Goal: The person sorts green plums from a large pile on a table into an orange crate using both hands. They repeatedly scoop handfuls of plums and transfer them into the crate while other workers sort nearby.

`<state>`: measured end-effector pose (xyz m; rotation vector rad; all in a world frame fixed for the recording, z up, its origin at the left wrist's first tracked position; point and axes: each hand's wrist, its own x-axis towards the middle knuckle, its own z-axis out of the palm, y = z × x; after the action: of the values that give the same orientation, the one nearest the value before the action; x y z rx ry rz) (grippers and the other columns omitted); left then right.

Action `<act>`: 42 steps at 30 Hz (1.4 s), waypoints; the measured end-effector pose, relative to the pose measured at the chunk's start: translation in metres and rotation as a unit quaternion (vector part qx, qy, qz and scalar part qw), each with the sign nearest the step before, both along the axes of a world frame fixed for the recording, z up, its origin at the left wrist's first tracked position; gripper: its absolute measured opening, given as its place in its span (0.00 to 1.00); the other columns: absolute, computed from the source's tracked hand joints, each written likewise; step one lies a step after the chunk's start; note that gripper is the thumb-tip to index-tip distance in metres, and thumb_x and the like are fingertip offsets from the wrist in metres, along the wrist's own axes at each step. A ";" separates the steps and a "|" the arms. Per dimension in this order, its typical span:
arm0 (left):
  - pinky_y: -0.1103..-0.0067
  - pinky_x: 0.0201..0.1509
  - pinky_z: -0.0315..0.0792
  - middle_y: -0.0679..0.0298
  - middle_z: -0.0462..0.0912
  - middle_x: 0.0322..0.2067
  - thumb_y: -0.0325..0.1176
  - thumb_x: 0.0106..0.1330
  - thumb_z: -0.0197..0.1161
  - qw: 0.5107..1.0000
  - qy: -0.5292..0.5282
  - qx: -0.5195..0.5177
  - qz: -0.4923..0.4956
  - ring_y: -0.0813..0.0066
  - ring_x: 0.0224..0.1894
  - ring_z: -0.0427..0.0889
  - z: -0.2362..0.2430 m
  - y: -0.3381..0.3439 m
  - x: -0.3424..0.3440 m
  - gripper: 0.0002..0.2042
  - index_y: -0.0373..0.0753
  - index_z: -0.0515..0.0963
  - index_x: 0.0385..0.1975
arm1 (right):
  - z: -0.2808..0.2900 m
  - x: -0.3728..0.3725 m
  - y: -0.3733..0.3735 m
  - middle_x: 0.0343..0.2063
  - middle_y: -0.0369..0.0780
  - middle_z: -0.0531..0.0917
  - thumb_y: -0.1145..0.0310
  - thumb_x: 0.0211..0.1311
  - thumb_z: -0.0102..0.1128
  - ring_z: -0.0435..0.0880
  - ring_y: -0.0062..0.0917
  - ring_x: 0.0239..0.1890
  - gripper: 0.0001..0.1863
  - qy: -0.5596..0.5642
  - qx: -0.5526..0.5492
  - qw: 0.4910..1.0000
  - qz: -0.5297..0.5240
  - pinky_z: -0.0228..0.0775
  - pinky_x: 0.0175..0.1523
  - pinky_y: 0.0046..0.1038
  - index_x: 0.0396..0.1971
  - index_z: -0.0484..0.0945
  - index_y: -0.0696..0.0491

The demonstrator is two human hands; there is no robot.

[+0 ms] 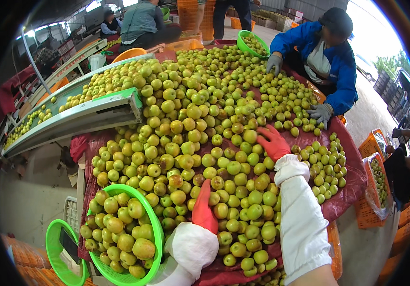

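Round yellow-green fruits, some with reddish-brown patches, lie heaped over a dark red sheet. My left hand, in a red glove and white sleeve, rests among the fruits at the near middle. It is seen edge-on with a finger stretched forward; the other fingers are mostly hidden. Farther forward and right, my right hand, also red-gloved, reaches over the heap, its fingers apart and beside a fruit. Left of my left hand stands a bright green basket filled with larger fruits.
A co-worker in blue with grey gloves handles fruits across the table at the right. A metal-edged conveyor chute meets the heap at left. Another green basket sits lower left. A green basin and orange crates stand around.
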<state>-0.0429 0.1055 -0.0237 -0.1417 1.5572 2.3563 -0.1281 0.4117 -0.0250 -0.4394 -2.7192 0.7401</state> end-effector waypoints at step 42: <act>0.73 0.69 0.57 0.59 0.72 0.60 0.31 0.72 0.52 0.957 0.131 0.013 -0.260 0.69 0.65 0.66 0.049 0.012 0.050 0.20 0.34 0.68 0.62 | 0.125 0.195 -0.033 0.30 0.38 0.87 0.58 0.65 0.56 0.82 0.19 0.35 0.17 -0.185 -0.219 0.955 0.073 0.73 0.44 0.24 0.35 0.85 0.57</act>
<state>0.0069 0.1179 0.0255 0.5430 1.4464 2.0252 0.0669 0.3783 0.1004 -0.5187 -2.9433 1.4470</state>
